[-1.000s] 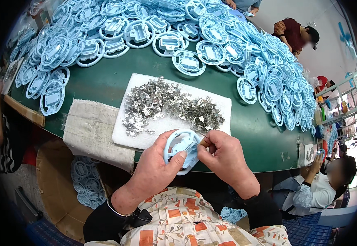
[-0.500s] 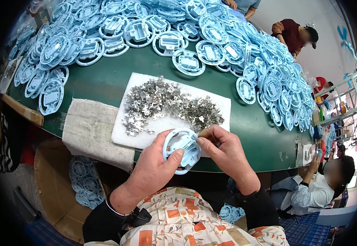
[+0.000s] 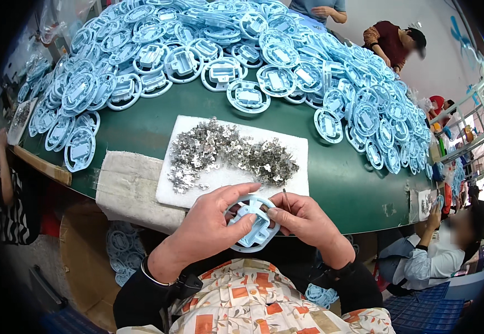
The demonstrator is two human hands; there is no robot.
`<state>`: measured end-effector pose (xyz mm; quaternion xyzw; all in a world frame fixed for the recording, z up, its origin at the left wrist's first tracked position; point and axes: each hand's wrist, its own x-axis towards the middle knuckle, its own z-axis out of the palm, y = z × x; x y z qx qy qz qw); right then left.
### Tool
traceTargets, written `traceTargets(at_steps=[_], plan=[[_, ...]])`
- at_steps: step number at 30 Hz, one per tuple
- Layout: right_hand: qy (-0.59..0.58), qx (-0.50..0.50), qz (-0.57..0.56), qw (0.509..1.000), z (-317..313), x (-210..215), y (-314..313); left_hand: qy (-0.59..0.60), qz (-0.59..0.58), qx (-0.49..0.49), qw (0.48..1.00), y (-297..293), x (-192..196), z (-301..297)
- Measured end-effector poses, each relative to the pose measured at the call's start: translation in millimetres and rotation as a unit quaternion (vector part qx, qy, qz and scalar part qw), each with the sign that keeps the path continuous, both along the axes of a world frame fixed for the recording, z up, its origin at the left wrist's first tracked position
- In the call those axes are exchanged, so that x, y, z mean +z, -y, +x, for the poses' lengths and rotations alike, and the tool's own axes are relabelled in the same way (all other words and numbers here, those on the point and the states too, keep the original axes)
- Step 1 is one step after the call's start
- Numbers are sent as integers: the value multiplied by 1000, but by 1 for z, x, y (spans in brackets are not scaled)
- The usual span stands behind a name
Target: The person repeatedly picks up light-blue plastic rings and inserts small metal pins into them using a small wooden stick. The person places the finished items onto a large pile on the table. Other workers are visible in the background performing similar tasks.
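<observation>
Head view: the left hand (image 3: 211, 220) was clamped on a pale-blue wheel-shaped part (image 3: 260, 227), nearer the wearer than a white board (image 3: 299, 153). The right hand (image 3: 306, 220) pinched a thin dark rod (image 3: 286, 199), thumb at the rim. The part seemed light, stiff, slightly slippery, best gripped by its rim.

Factory workshop, shared-bench type. One long green worktable (image 3: 359, 186). One large heap of matching light-blue plastic wheel-shaped parts (image 3: 276, 81). One white foam board (image 3: 300, 153) bearing a pile of small metal pieces (image 3: 194, 153). One cardboard carton (image 3: 80, 264) beside the worktable, holding more such parts. Co-workers about: one person in white (image 3: 414, 264), one person in dark red (image 3: 388, 42).
</observation>
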<state>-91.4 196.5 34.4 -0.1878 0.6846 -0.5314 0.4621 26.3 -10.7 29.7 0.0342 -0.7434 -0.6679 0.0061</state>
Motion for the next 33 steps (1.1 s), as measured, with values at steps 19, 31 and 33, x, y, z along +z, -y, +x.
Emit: traceTargets(at_steps=[19, 31, 33], plan=[[-147, -100, -184, 967, 15, 11, 11, 62, 641, -75, 761, -11, -36, -3], [-314, -58, -111, 941, 8, 19, 20, 105, 692, -99, 708, -17, -49, -3], [-275, -60, -118, 952, 6, 17, 20, 104, 703, -101, 696, -18, -48, -3]])
